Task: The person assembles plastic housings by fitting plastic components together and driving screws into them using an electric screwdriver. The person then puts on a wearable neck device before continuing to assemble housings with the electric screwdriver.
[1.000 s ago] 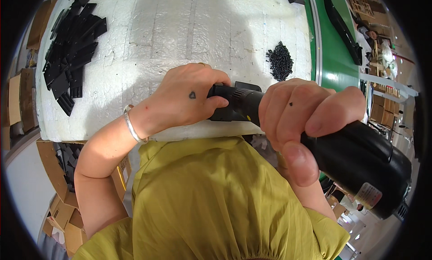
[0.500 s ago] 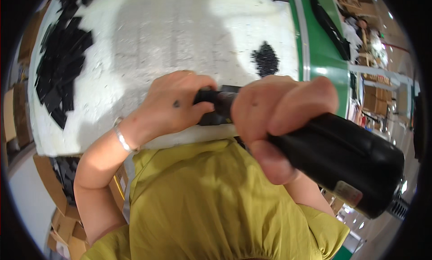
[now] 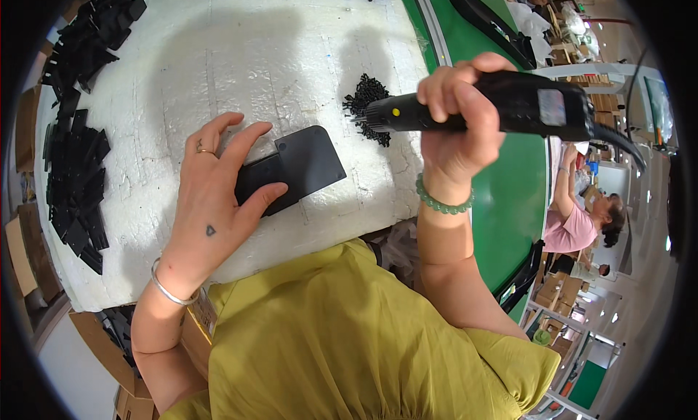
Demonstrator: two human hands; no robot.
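My right hand [image 3: 465, 118] is wrapped round a black electric screwdriver [image 3: 502, 104], held nearly level, its cord trailing from the rear. The screwdriver's nose points left, with its tip over a small pile of black screws [image 3: 367, 100]. On the white work surface lies a flat black plastic part [image 3: 309, 162] with a rounded corner and small holes. My left hand [image 3: 218, 180] is spread at this part's left end. Its thumb lies over the part and its index finger is near the far edge; the part's left end is partly hidden by the hand.
Heaped black plastic pieces [image 3: 76, 187] line the left side of the white foam-like surface [image 3: 218, 64]. To the right runs a green worktop [image 3: 502, 194] with long black parts. Cardboard boxes [image 3: 109, 347] stand at lower left. A person in pink [image 3: 571, 231] is farther right.
My right hand has carried the screwdriver away from the plastic part, up to the screw pile. My left hand's fingers have spread, and more of the part shows.
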